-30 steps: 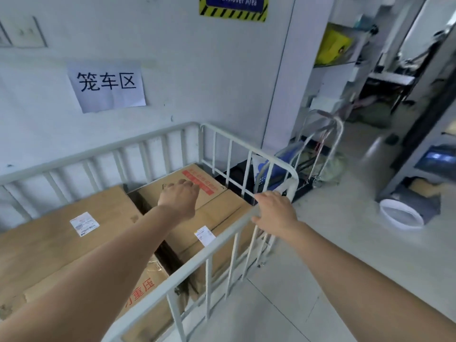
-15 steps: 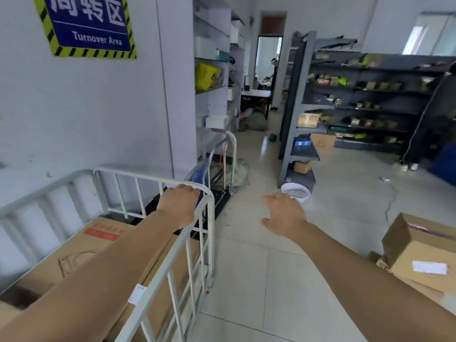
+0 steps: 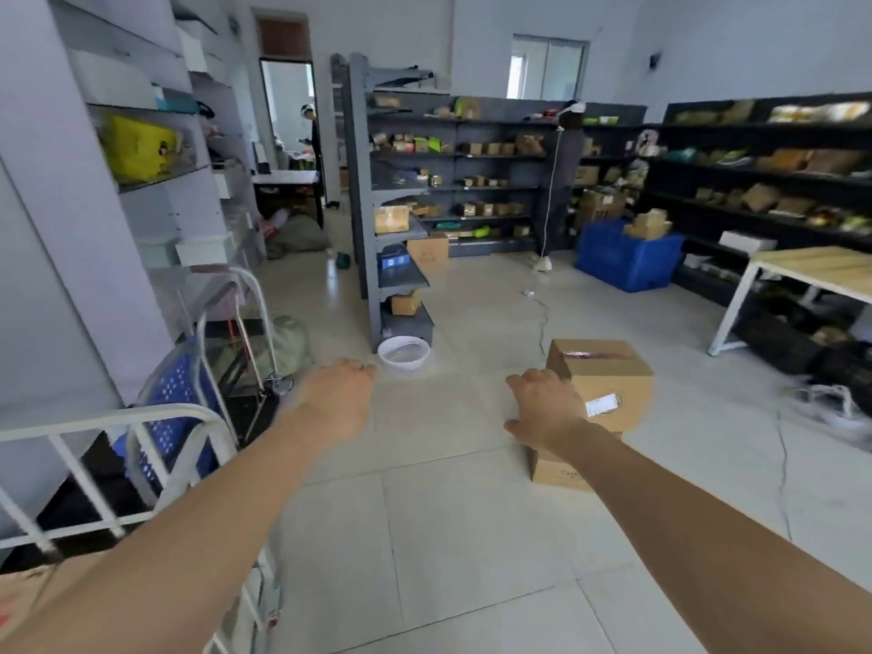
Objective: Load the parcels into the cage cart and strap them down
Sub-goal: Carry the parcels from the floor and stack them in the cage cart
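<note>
Left hand (image 3: 337, 398) is now hanging off the cage cart (image 3: 94, 421) rail it was gripping half a second ago, and the view is swinging right into the room. Both hands are reaching forward over the tiled floor and holding nothing. Left fingers are lying loosely together and pointing ahead, motion-blurred. Right hand (image 3: 547, 408) is showing its back, fingers loosely together, thumb sticking out to the side.

Top parcel (image 3: 608, 384), taped on top with a white label on its side, is sitting on the floor just past the right fingertips. It is stacked on a lower parcel (image 3: 554, 472) that is showing under the right wrist. Whether the fingertips are touching the top parcel, I cannot tell.

White basin (image 3: 404, 355) is lying on the floor just beyond the left fingertips, at the foot of a grey shelf unit (image 3: 377, 205). Hand truck (image 3: 245, 318) and blue basket (image 3: 172, 384) are standing outward of the left fingers, next to the cart corner. Loaded carton (image 3: 23, 592) is showing inside the cart, back by the left elbow. Blue crate (image 3: 627, 259) and table (image 3: 811, 269) are standing well beyond the right fingers. Floor cable (image 3: 542, 318) is trailing ahead of the parcels.
</note>
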The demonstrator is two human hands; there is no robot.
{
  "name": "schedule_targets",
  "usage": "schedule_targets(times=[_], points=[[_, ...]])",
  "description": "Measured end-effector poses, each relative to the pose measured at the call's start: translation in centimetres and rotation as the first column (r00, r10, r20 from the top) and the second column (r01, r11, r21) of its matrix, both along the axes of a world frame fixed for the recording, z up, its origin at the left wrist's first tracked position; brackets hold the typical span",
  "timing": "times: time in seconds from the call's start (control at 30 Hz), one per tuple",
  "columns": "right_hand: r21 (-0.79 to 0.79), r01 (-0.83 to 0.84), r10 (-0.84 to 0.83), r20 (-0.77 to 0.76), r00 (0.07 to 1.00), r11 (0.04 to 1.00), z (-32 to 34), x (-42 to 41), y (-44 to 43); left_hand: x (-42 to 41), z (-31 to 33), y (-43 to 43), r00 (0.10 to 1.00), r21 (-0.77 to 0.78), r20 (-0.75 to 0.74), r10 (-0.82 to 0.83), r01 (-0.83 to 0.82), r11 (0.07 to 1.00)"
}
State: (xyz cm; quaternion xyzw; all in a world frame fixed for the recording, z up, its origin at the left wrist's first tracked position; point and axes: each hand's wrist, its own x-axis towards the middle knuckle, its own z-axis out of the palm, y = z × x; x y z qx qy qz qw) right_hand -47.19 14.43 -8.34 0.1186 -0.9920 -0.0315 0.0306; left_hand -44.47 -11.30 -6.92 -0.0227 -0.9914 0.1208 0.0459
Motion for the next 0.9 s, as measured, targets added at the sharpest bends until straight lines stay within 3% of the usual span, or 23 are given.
schedule_targets(times=[0.37,0.9], points=[[0.042,0.218,-0.220,0.025,0.975,0.975,-2.4,-8.2,17.2,-12.9,-2.9,15.8,0.990,0.052,0.051,-0.134,0.131,0.990],[0.069,0.329,-0.335,0.114,0.935,0.942,-7.3,-26.0,33.9,-32.1,-9.1,32.2,0.958,0.111,0.171,-0.229,0.212,0.971]])
